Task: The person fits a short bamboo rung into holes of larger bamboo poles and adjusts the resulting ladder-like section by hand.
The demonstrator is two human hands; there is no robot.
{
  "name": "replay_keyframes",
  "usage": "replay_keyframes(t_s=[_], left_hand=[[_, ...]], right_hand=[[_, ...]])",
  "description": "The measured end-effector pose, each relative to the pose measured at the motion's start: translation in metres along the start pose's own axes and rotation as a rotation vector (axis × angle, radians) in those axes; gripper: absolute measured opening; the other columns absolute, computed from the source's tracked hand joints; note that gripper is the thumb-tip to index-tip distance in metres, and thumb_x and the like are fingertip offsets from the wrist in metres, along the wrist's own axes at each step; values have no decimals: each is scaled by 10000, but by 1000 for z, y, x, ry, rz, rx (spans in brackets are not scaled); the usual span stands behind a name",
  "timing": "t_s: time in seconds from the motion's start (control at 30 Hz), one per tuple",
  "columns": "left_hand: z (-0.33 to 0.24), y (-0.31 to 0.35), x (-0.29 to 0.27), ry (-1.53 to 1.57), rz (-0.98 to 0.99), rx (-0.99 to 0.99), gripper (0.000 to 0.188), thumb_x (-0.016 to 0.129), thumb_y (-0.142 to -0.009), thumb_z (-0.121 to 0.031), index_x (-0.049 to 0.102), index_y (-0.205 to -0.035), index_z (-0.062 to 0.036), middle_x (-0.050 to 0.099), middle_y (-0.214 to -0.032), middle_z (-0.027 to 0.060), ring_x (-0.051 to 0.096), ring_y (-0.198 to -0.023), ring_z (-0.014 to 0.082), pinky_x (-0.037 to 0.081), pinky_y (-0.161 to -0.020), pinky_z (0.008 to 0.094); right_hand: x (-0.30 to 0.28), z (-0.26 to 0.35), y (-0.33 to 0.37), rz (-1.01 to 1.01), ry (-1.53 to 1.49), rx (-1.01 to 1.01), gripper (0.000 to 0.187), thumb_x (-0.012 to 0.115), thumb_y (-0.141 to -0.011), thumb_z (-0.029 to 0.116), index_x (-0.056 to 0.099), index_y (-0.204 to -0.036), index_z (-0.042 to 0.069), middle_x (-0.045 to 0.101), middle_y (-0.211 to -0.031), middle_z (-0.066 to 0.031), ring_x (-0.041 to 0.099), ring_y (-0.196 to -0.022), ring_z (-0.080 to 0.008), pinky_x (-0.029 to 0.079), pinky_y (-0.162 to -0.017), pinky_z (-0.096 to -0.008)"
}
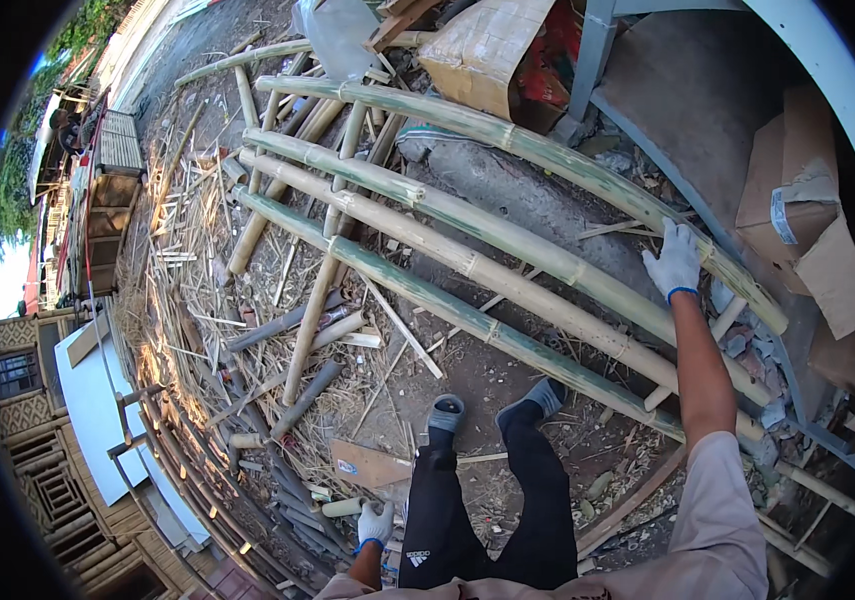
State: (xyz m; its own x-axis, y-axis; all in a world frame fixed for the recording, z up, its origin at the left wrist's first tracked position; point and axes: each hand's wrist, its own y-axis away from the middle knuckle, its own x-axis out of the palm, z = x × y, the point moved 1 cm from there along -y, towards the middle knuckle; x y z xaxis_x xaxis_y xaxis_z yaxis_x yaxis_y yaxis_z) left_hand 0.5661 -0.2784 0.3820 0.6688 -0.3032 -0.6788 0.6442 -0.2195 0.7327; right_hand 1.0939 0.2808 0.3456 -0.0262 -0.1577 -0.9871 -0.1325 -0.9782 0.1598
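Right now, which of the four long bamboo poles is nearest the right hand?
The topmost pole, beside the right hand; the other three lie lower in view.

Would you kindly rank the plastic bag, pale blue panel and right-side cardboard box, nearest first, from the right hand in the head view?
From the right hand, at a bamboo pole:
1. Cardboard box, to its right.
2. Plastic bag, top, left of it.
3. Pale blue panel, far left.

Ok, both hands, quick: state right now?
Left hand: by a short bamboo piece; open or closed can't be told.
Right hand: at a long bamboo pole; open or closed can't be told.
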Motion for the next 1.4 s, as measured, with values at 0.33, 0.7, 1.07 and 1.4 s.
replay_keyframes(t_s=[0.33, 0.7, 1.07, 1.4], left_hand=[[4, -2, 100, 57, 391, 112, 700, 765, -818, -485, 605, -1341, -48, 727, -1139, 232, 699, -1090, 349, 521, -949, 410], [-355, -50, -51, 705, -126, 604, 427, 700, -978, -241, 589, -1288, 30, 704, -1066, 124, 669, -984, 173, 534, -888, 320], [-525, -127, -228, 1096, -376, 316, 1187, 888, -671, -548, 337, -1410, 200, 568, -1320, 305, 610, -1177, 328, 498, -1000, 382], [-453, -139, -261, 1166, -320, 261, 755, 844, -761, -463, 656, -1225, 102, 729, -1075, 203, 724, -896, 268, 576, -818, 389]], right_hand=[[23, -23, -117, 363, -17, -73, 890, 870, -630, 290, 485, -1381, 8, 608, -1319, -238, 606, -1205, -391, 490, -1030, -450], [-70, 16, -8, 102, -143, -237, 644, 834, -659, 260, 512, -1176, 53, 573, -1166, -182, 566, -1144, -372, 497, -957, -463], [-158, 80, 204, 393, -270, -195, 781, 894, -601, 287, 514, -1236, 38, 494, -1137, -180, 496, -1126, -363, 490, -950, -465], [-140, 98, 267, 590, -343, -181, 818, 875, -614, 378, 535, -1278, 42, 626, -1091, -191, 625, -1014, -389, 527, -864, -483]])
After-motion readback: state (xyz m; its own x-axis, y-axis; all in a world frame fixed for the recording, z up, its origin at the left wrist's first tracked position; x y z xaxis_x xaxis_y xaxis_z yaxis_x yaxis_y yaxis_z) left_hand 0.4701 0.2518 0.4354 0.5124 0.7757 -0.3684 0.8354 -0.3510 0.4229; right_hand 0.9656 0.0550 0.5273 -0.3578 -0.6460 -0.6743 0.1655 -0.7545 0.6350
